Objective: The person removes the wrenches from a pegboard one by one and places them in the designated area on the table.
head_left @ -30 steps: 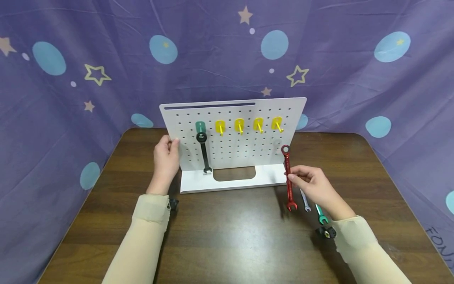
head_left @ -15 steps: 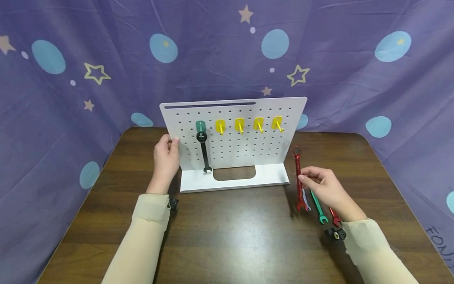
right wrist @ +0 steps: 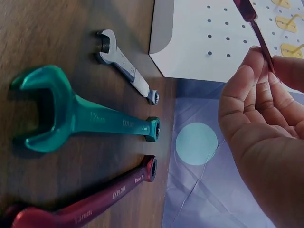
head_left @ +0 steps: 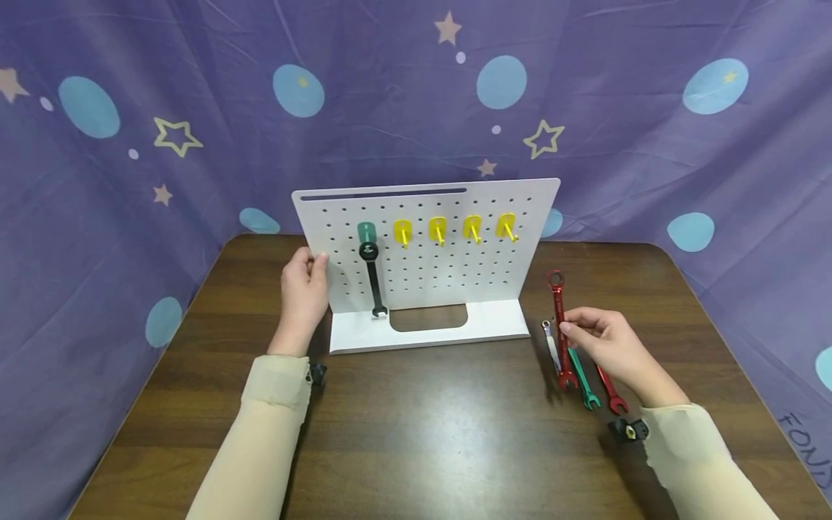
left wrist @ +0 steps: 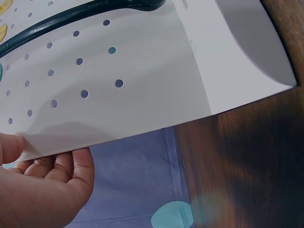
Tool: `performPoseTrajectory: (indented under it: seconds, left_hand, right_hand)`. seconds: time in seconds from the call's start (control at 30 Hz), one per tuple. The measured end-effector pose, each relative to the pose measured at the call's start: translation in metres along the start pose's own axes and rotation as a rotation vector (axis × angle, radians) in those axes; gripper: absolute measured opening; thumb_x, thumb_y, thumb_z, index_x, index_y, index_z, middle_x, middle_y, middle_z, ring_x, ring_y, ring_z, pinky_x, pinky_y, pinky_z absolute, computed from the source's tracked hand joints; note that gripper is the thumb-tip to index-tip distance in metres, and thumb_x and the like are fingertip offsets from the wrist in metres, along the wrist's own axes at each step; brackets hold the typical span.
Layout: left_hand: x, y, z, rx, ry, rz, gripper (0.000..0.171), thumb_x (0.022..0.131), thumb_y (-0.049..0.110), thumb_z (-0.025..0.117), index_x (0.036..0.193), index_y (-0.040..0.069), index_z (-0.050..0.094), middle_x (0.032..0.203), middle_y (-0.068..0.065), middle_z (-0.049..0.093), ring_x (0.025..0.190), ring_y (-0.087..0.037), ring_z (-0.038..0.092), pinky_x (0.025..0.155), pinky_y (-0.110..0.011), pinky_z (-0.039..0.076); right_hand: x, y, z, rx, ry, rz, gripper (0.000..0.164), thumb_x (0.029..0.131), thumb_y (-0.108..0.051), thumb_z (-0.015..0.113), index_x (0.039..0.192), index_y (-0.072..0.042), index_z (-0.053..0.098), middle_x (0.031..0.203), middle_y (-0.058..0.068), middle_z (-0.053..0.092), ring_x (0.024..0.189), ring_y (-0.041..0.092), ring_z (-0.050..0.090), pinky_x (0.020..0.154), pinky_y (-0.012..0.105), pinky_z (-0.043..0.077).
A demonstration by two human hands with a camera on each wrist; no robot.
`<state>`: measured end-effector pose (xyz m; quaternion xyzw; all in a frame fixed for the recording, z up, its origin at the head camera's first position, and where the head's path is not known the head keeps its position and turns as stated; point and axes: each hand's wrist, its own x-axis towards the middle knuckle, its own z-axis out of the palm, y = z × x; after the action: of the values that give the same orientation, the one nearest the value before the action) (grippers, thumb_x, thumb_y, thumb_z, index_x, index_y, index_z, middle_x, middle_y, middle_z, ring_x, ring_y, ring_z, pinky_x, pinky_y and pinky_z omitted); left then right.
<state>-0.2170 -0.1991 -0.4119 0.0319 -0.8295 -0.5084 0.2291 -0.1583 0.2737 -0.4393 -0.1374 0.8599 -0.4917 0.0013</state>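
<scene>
My left hand (head_left: 305,292) pinches the left edge of a white pegboard (head_left: 448,295), thumb in front and fingers behind (left wrist: 83,171). My right hand (head_left: 617,350) pinches a red combination wrench (head_left: 560,307) by its middle, ring end up, to the right of the board. Beneath and beside it on the table lie a silver wrench (right wrist: 127,66), a green wrench (right wrist: 111,116) and a second red wrench (right wrist: 102,199). A black wrench (head_left: 373,282) hangs by its ring from the green hook (head_left: 367,232) on the board.
Several yellow hooks (head_left: 438,229) run in a row to the right of the green one. The board's white base (head_left: 497,319) has a cut-out and stands on a brown wooden table (head_left: 416,433). A purple patterned cloth (head_left: 403,94) rises behind the table.
My right hand has moved right, away from the board, carrying the red wrench over the lying wrenches. More of the silver, green and second red wrenches shows. The left hand stays on the board's edge.
</scene>
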Motion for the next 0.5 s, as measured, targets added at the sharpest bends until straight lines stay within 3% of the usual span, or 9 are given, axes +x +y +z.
performPoseTrajectory:
  seconds: [0.5]
  left_hand:
    - [-0.0009, 0.0004, -0.0006, -0.008, -0.002, 0.011, 0.021, 0.108, 0.012, 0.051, 0.112, -0.006, 0.062, 0.076, -0.011, 0.052, 0.064, -0.019, 0.043, 0.054, -0.025, 0.035]
  right_hand:
    - [-0.0063, 0.0038, -0.0089, -0.031, -0.005, 0.063, 0.019, 0.102, -0.011, 0.064, 0.11, 0.005, 0.069, 0.092, 0.009, 0.071, 0.077, 0.025, 0.066, 0.068, 0.034, 0.055]
